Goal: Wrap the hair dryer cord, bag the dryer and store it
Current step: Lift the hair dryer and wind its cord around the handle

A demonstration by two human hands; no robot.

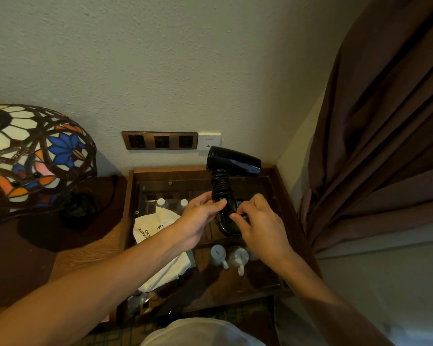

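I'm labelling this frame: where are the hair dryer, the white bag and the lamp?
hair dryer (235,161): head view, on its black barrel.
white bag (158,223): head view, on its printed upper part.
lamp (35,151): head view, on its stained-glass shade.

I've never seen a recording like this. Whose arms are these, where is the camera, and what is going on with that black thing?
No machine here: the one picture comes from a camera worn on a person's head, looking down at their own arms. The left hand grips the handle of a black hair dryer, whose cord is already coiled around that handle. The right hand pinches the cord's end near the bottom of the handle. Below is a glass-topped wooden table with a white bag lying on it; two mugs show beneath the glass. A stained-glass lamp stands at the left.
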